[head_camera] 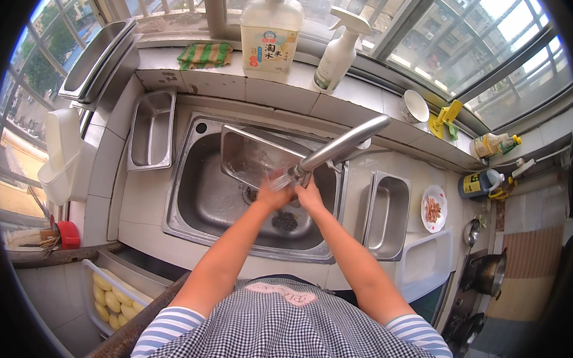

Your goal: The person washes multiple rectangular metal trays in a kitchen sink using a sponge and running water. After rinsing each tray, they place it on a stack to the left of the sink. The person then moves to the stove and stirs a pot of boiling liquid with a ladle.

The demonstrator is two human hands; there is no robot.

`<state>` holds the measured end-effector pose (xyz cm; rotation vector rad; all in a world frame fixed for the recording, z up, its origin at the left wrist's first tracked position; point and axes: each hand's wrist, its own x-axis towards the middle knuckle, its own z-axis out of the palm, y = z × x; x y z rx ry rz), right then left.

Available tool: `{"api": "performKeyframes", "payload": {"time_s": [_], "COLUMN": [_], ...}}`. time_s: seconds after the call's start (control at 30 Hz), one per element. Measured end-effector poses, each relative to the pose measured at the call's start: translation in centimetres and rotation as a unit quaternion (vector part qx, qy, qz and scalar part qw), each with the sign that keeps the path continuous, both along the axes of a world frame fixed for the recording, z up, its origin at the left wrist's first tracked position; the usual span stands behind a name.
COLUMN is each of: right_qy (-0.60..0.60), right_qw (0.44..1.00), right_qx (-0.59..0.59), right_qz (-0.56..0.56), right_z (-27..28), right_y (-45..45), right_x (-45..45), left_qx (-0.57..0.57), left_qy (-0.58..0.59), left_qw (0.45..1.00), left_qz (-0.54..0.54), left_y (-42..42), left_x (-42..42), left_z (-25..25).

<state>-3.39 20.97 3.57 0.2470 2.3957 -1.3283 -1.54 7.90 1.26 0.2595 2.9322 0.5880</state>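
Note:
A stainless steel pan (pixel 263 154) lies tilted in the steel sink (pixel 205 195), its inside facing me. From the faucet (pixel 344 143), water runs down onto my left hand (pixel 274 195). That hand is blurred, close to the pan's lower edge. My right hand (pixel 309 194) is just right of it, below the faucet's mouth; its fingertips are partly hidden. Whether either hand grips anything cannot be made out. A dark scouring pad (pixel 285 221) rests on the sink floor beneath my wrists, close to the drain (pixel 250 193).
Steel pans stand left (pixel 152 129) and right (pixel 390 216) of the sink. On the right are a plate of sliced food (pixel 433 209) and a plastic tub (pixel 425 264). The ledge holds a large bottle (pixel 271 41), spray bottle (pixel 337 57) and cloth (pixel 205 56). Peeled potatoes (pixel 114 301) fill a lower-left bin.

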Motion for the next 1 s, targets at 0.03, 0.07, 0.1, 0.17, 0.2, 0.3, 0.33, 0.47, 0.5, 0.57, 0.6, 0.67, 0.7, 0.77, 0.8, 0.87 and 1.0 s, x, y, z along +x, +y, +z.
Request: {"api": "performKeyframes", "payload": {"time_s": [0.03,0.07,0.1,0.17,0.2,0.3,0.33,0.47,0.5,0.57,0.6,0.67,0.7,0.77,0.8,0.87,1.0], "right_qy": [0.016,0.013,-0.003,-0.032,-0.03,-0.023,-0.018,-0.01,-0.011,-0.001,-0.006,-0.018,-0.015,-0.012,-0.005,0.05,0.136], "right_qw": [1.0,0.999,0.999,0.998,0.999,0.999,0.999,1.0,0.999,1.0,1.0,0.999,0.999,0.996,0.996,0.998,0.987], "right_qx": [0.013,-0.047,-0.045,-0.037,-0.015,0.018,0.009,-0.004,-0.009,-0.012,-0.017,-0.039,-0.031,-0.014,0.005,-0.021,-0.019], "right_qz": [0.011,0.021,0.029,0.043,0.04,0.033,0.032,0.027,0.035,0.016,0.009,0.005,0.034,0.089,0.093,0.015,-0.087], "right_z": [-0.6,-0.9,-0.3,0.8,0.6,0.0,0.4,0.8,1.4,0.1,-0.5,-1.2,-0.7,1.9,3.9,4.5,3.8], "right_y": [-0.4,0.3,0.4,0.9,0.9,0.0,-0.5,0.6,0.2,-1.0,-1.5,-1.4,-0.9,0.7,0.9,0.9,-1.6], "right_x": [-0.2,-0.3,0.0,0.2,0.3,0.5,0.6,0.4,0.4,0.6,0.8,0.3,-0.4,-1.5,-1.6,-1.2,0.4], "left_qx": [0.079,0.112,0.062,-0.034,-0.051,0.059,0.105,0.009,0.026,0.057,0.167,0.05,-0.008,0.004,-0.041,-0.044,0.034], "left_qy": [-0.033,-0.022,0.01,0.075,0.068,-0.179,0.003,-0.154,-0.115,-0.035,-0.024,0.014,0.033,0.139,0.201,0.269,0.297], "left_qw": [0.995,0.989,0.997,0.996,0.992,0.981,0.988,0.987,0.992,0.998,0.981,0.99,0.99,0.988,0.977,0.962,0.954], "left_qz": [-0.061,-0.093,-0.048,0.04,0.088,0.055,-0.111,0.044,0.037,0.005,-0.094,-0.128,-0.139,-0.061,-0.051,-0.016,-0.003], "left_y": [0.9,0.0,-1.7,-5.6,-6.8,-2.1,-1.7,-7.3,-7.0,-4.1,-2.4,-3.9,-5.3,-8.9,-10.2,-9.2,-4.1], "left_x": [0.2,0.3,0.4,0.2,0.4,1.7,2.7,1.1,1.7,2.6,2.9,2.6,2.8,3.4,3.8,4.0,3.8], "left_z": [0.5,0.7,0.0,-2.1,-1.9,-1.6,-2.8,0.1,-0.1,-1.1,-0.2,-0.9,-1.3,-1.4,-2.1,-1.4,-0.8]}}
